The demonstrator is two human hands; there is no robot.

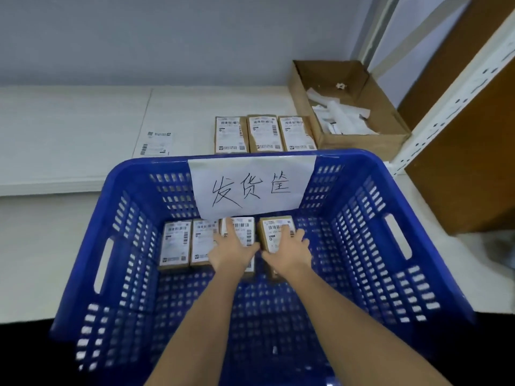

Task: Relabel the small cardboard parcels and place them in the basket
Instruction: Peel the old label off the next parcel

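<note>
A blue plastic basket [92,246] with a handwritten paper sign stands in front of me. Several labelled cardboard parcels lie in a row on its floor by the far wall. My left hand [231,252] rests flat on the third parcel [245,229] from the left. My right hand [289,250] grips the rightmost parcel [271,227], fingers curled over its right edge. Three more labelled parcels [263,133] stand side by side on the white table behind the basket. A loose shipping label [154,143] lies on the table to their left.
An open cardboard box [390,135] with white label backing strips sits at the back right. A white metal shelf upright [446,107] and brown board stand on the right. The white table [55,135] stretches to the left.
</note>
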